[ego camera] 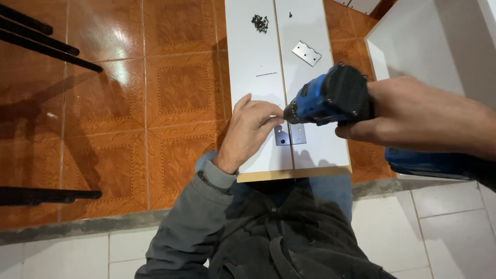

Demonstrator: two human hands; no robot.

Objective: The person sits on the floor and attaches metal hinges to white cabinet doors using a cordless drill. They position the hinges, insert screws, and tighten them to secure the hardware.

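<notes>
You are at the screw-driving step on the near hinge: your right hand [413, 116] is wrapped tight around the grip of the blue and black cordless drill [328, 96], fingers closed on it, and its nose points at the small flat silver metal hinge plate [290, 135] that lies across the seam between the two long white laminated boards [310, 31]. That plate is the landmark here. Just to its left, your left hand [251, 129] rests on the left board with thumb and forefinger pinched together right at the drill's tip, above the plate's upper left corner; they seem to be steadying a screw there, though the screw itself is too small to make out. Farther up the seam from the plate lies a second silver hinge plate [306, 53], loose and turned askew on the right board, and beyond that again, near the far end of the left board, a little heap of dark screws [260, 22]. A thin dark line, perhaps a pencil mark or a bit, lies on the left board between the two plates. As I judge it, the next move calls for the tip seated square in the screw head, the drill held upright over the plate's hole, your pinching fingers drawn clear as it bites, and the plate kept straddling the seam.
</notes>
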